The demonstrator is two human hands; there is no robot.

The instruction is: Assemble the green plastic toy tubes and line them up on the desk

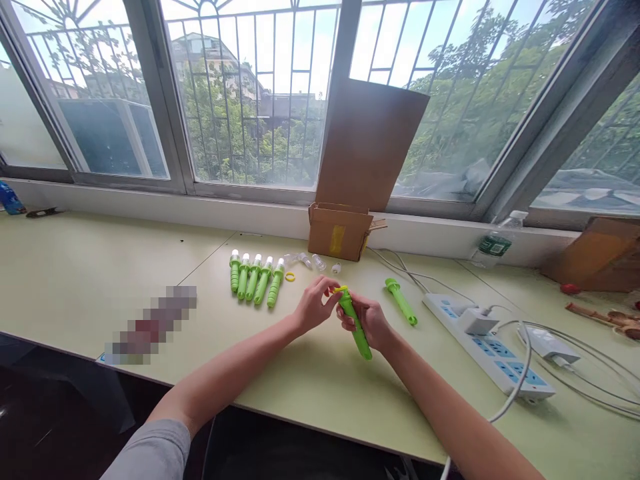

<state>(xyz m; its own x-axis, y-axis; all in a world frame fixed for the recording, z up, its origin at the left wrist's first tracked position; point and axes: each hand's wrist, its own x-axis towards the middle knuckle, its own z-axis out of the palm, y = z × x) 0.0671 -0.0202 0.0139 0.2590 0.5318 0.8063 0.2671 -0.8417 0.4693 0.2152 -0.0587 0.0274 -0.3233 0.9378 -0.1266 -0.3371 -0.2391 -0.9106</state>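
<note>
My right hand (371, 321) is wrapped round a green plastic handle (358, 332), which slants with its wide end up and away from me. At that end my left hand (315, 304) pinches a yellow ring (340, 289) between thumb and fingers. The ring is at the handle's rim; whether it is seated cannot be seen. To the left, several green handles with clear and white tops (255, 280) lie in a row. Beside them is a loose yellow ring (290, 277). Another green handle (401, 301), without a clear top, lies right of my hands.
Small clear plastic caps (319, 262) lie before an open cardboard box (338, 233) at the window. On the right are a white power strip (490, 350) with trailing cables, a plastic bottle (499, 241) and a brown wooden object (613, 321). A blurred-out patch (150, 330) covers something on the left.
</note>
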